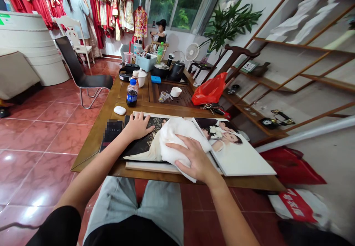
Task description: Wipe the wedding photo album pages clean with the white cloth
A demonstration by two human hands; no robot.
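A dark photo panel (138, 146) with a pale dress in its picture lies near the front edge of the wooden table. My left hand (138, 126) rests flat on its upper left part, fingers spread. Over the panel's right side, my right hand (193, 158) presses on a bunched white cloth (172, 137), fingers bent over it. The cloth hides that part of the picture. Beneath the panel, a pale wooden frame edge (151, 166) shows along the front. To the right lies another photo panel (244, 157), showing a couple on a white ground.
A phone (111, 131) lies left of the panel. Beyond are a white earbud case (119, 110), a cola bottle (132, 94), a white cup (176, 92), and a red plastic bag (209, 89) with keys. Shelves (277, 87) stand right; a black chair (83, 72) stands left. Two people are farther back.
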